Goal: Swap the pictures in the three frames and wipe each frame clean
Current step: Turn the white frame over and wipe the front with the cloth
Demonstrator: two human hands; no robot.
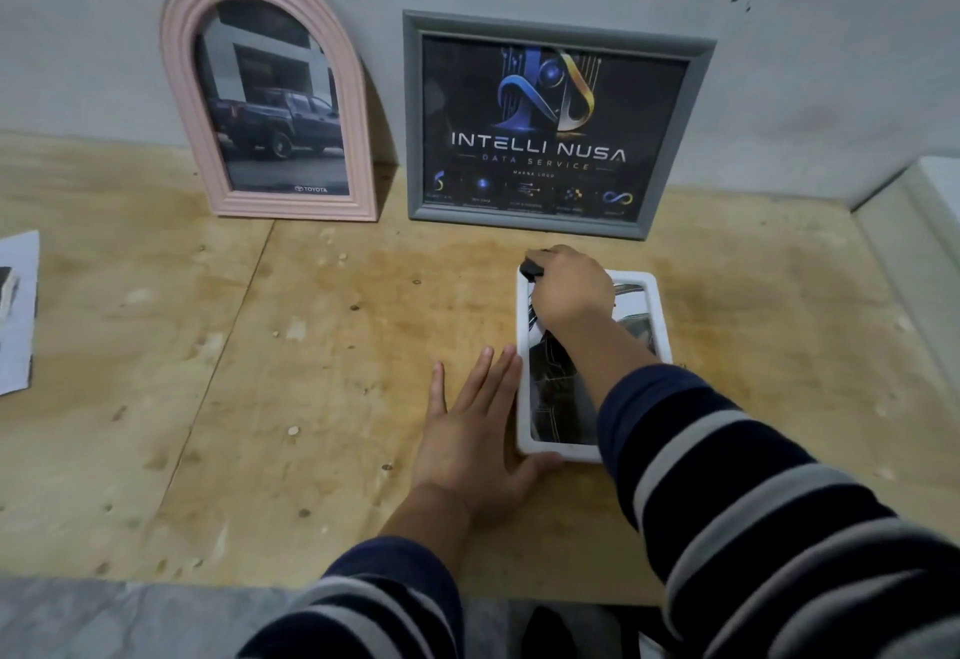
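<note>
Three frames are counted: pink frame (pixel 270 97), grey frame (pixel 550 123), white frame (pixel 524 398). The white frame is steadied by the flat, spread left hand (pixel 472 430). A dark object (pixel 531 266), hard to identify, is gripped by the right hand (pixel 571 289).

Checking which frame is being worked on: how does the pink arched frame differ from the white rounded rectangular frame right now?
The pink arched frame stands upright against the wall; the white rounded rectangular frame lies flat on the plywood table. No hand touches the pink one; the white one is steadied by the left hand while the right hand holds a dark object over it. Both hold a picture.
</note>
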